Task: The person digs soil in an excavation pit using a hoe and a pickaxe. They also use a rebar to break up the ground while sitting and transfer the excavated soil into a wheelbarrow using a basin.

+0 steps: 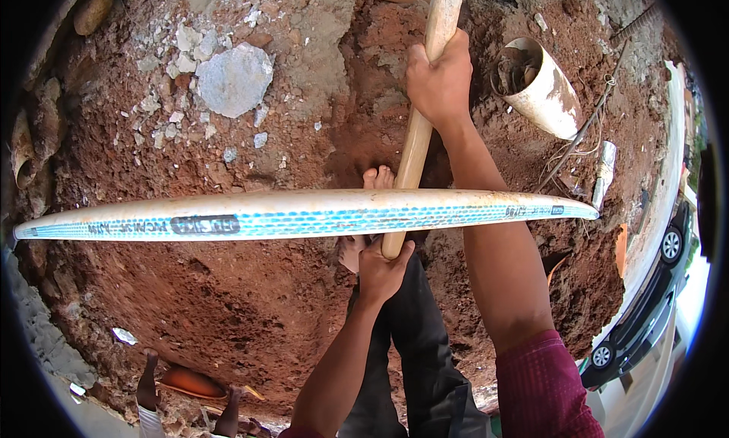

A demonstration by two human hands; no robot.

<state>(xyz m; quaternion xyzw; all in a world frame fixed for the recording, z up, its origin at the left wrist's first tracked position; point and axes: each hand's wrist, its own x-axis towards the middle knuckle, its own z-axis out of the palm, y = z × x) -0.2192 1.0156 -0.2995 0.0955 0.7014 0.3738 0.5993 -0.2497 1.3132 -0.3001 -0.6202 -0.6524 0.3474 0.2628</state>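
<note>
My right hand (442, 79) is wrapped round the upper part of a long wooden tool handle (416, 145). Lower down, my left hand (380, 272) grips the handle close to its butt end. The handle runs up past the top of the view, so the tool's head is out of sight. A long white plastic pipe (304, 214) with a blue printed band crosses the view from side to side. It lies above the handle and my right forearm, hiding part of each. Below it a bare foot (377, 178) shows on the red soil.
A broken white pipe piece (543, 96) with dirt inside lies at the right, near a thin rod (581, 134). A grey stone (235, 79) sits among rubble. At lower left, another person's hands are beside an orange-brown basin (194, 381). A dark car (645, 301) stands far right.
</note>
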